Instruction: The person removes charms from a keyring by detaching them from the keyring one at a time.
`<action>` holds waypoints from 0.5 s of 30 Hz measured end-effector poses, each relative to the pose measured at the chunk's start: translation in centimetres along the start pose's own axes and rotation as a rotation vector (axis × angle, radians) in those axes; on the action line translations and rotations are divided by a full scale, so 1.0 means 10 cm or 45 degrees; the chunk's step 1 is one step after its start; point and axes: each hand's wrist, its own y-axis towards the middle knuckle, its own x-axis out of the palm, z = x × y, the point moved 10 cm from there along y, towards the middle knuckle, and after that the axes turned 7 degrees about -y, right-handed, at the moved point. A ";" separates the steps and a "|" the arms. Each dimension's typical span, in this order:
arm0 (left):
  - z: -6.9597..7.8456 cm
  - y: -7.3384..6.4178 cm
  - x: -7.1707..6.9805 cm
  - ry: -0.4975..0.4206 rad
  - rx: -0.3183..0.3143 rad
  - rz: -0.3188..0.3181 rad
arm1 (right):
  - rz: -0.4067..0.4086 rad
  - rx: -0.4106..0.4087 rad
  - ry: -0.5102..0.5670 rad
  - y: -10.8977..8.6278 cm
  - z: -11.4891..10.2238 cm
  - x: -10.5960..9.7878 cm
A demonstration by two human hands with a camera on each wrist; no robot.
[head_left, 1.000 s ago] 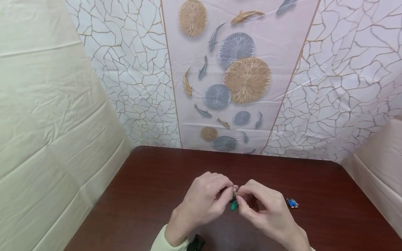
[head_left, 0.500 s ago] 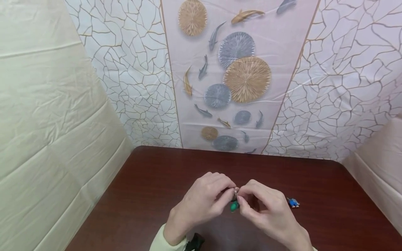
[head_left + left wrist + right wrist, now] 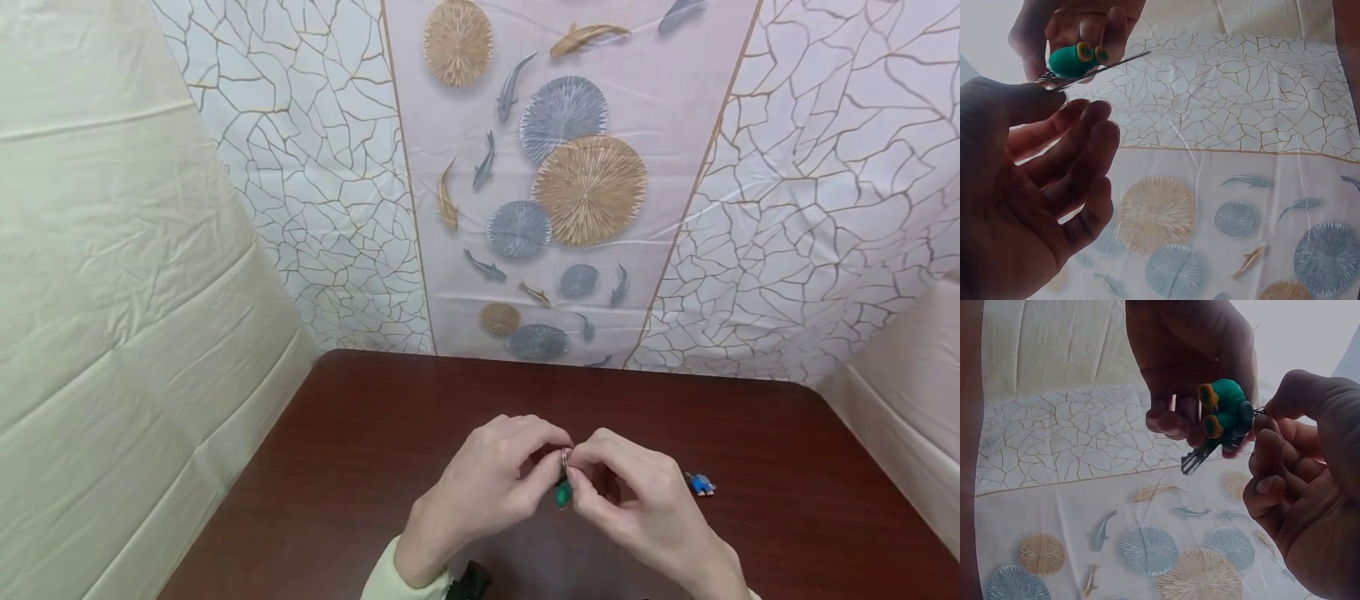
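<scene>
A metal key ring [image 3: 565,457] is held up between both hands above the table. My left hand [image 3: 491,472] pinches it from the left, thumb against the bent index finger. From the other side, my right hand [image 3: 641,496] pinches the ring with thumb and forefinger. A green figure charm [image 3: 1229,403] with orange-and-green round ends hangs by the ring. Beside the charm, a dark metal key [image 3: 1199,459] sticks out in the right wrist view; the left wrist view shows it edge-on. The fingertips partly cover the ring.
A small blue figure [image 3: 701,484] lies on the dark red-brown table [image 3: 360,433], right of my right hand. Something black [image 3: 471,579] sits by my left cuff. Patterned cloth [image 3: 525,275] hangs behind the table, with pale cloth [image 3: 150,333] on the left.
Both hands stay nearly in place on the ring. The left fingertips have shifted slightly right, and the green charm has swung a little.
</scene>
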 end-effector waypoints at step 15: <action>-0.02 -0.01 -0.01 -0.065 -0.032 0.061 | -0.022 0.040 0.014 -0.06 0.06 0.02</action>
